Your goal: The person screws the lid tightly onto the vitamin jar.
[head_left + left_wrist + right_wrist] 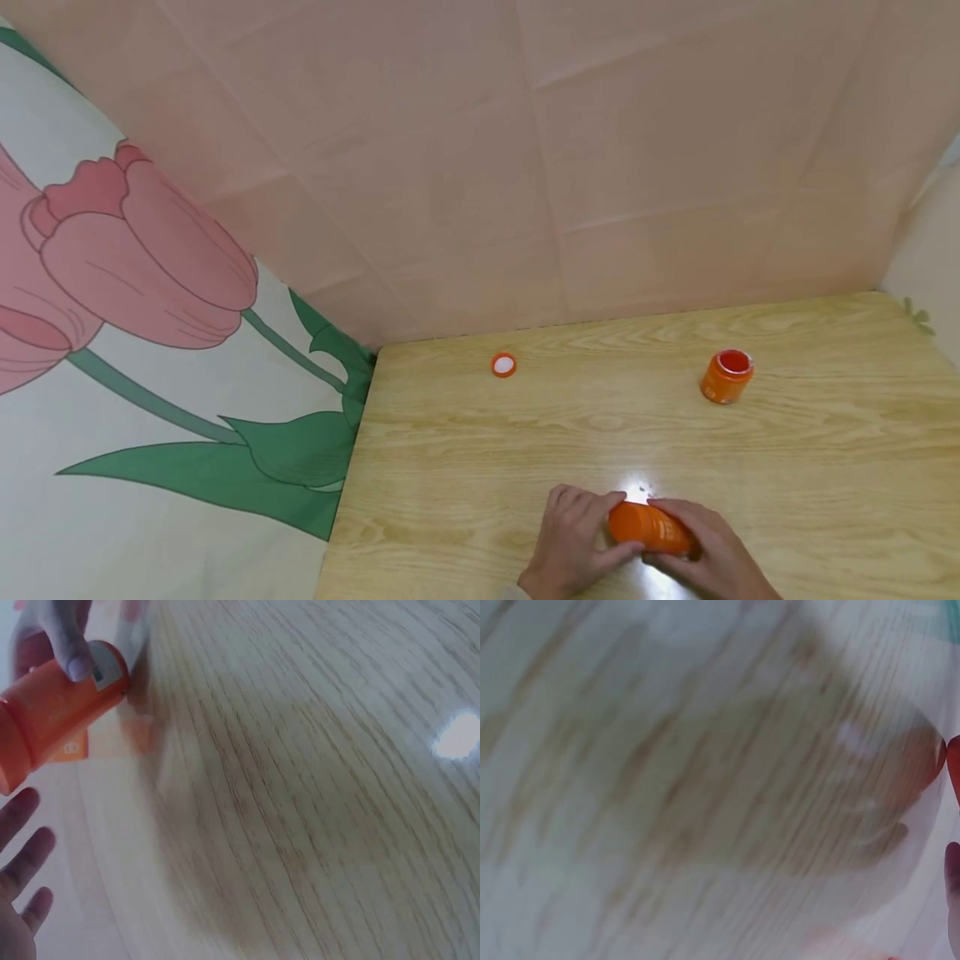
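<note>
An orange screw-top jar lies tilted sideways between my hands, low over the table's front part. My right hand grips its bottom end, with the thumb across the pale label in the left wrist view. At the other end is the smooth orange lid; the left hand has thumb and forefinger on opposite sides of it. Further fingers of that hand stand spread below the lid in the left wrist view. Only an orange sliver of the jar shows at the right wrist view's edge.
Toward the back right stands an uncapped orange jar, red inside. A small orange lid lies with its white inner face up near the table's back edge. Behind the wood-grain table hangs a pinkish cloth; a tulip-print cloth hangs at left.
</note>
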`<action>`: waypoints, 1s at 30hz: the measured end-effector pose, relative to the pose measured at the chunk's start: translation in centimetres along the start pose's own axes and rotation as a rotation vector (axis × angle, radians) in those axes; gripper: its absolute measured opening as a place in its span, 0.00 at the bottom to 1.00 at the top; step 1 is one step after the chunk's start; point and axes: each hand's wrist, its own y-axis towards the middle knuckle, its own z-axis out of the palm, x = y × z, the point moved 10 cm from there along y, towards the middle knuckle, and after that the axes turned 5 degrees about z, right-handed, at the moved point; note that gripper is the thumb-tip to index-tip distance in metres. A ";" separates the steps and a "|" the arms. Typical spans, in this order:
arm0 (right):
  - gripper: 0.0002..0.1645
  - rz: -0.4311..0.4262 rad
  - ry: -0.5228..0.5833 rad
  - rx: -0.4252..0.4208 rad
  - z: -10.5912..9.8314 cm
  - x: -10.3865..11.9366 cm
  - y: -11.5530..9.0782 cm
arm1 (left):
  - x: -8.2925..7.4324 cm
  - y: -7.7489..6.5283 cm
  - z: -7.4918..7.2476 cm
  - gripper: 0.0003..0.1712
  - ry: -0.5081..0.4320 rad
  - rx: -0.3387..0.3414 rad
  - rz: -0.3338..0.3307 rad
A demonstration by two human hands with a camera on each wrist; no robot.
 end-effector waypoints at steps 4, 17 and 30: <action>0.45 0.029 -0.031 0.022 0.2 0.0 0.1 | 0.2 -0.1 0.5 0.30 -0.055 0.066 -0.037; 0.42 0.091 0.049 0.114 0.4 -0.7 0.2 | -1.1 0.2 0.7 0.32 -0.059 0.120 0.142; 0.40 0.117 0.089 0.149 0.5 -0.7 0.4 | -1.6 0.1 0.8 0.34 -0.083 0.129 0.175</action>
